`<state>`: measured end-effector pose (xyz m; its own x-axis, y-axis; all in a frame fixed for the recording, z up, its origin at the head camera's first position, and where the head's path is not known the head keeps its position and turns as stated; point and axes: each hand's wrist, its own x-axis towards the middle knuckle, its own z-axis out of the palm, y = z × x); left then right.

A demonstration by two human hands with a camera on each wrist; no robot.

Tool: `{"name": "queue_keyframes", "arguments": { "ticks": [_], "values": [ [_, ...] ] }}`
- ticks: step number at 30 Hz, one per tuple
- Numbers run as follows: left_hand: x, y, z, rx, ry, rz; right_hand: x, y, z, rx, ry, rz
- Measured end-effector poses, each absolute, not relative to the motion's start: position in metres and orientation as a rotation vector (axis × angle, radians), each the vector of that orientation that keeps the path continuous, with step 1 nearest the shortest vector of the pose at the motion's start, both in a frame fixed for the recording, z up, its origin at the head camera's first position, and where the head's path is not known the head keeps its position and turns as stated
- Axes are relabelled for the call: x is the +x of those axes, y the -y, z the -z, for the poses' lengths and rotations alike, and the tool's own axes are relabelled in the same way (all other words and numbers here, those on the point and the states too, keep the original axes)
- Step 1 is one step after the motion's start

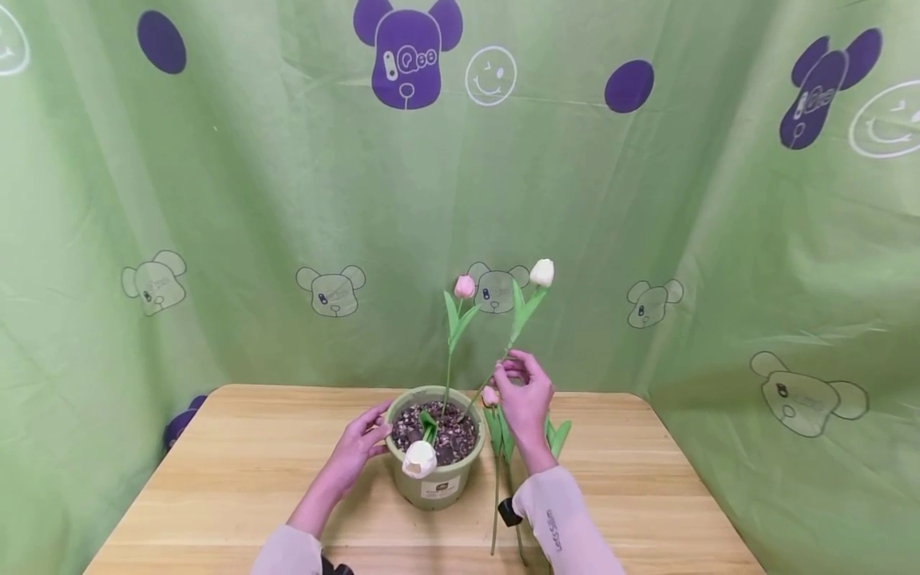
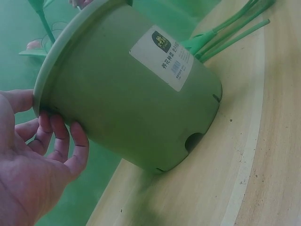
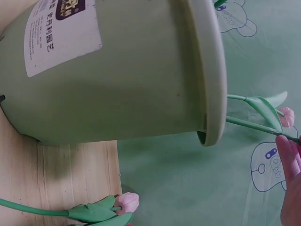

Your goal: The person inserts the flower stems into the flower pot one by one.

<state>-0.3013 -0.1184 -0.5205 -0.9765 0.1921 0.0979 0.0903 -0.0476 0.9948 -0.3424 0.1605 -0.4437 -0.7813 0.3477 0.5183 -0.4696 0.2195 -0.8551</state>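
Note:
A green flower pot (image 1: 436, 489) filled with dark, speckled soil stands on the table, a white label on its side. My left hand (image 1: 357, 441) holds its rim from the left; in the left wrist view the thumb is at the rim and the curled fingers (image 2: 80, 141) are just beneath. Above the pot's right side, my right hand (image 1: 526, 397) pinches the stem of a white tulip (image 1: 542, 273), whose lower end reaches into the soil. A pink tulip (image 1: 464, 287) stands upright in the pot. Another white tulip (image 1: 419, 460) leans out over the front rim.
Right of the pot, more tulips lie on the wooden table (image 1: 632, 487), among them a pink tulip (image 3: 127, 202) with green leaves. A green curtain (image 1: 244, 200) printed with bear figures hangs behind the table and along both sides.

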Motion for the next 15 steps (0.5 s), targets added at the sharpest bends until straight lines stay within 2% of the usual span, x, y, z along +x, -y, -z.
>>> {"name": "queue_keyframes", "arguments": {
  "ticks": [15],
  "values": [
    [-0.3007,0.1188,0.5188,0.320,-2.105,-2.205,-0.3458,-0.1522,0.4514,0.146,1.906,-1.563]
  ]
}}
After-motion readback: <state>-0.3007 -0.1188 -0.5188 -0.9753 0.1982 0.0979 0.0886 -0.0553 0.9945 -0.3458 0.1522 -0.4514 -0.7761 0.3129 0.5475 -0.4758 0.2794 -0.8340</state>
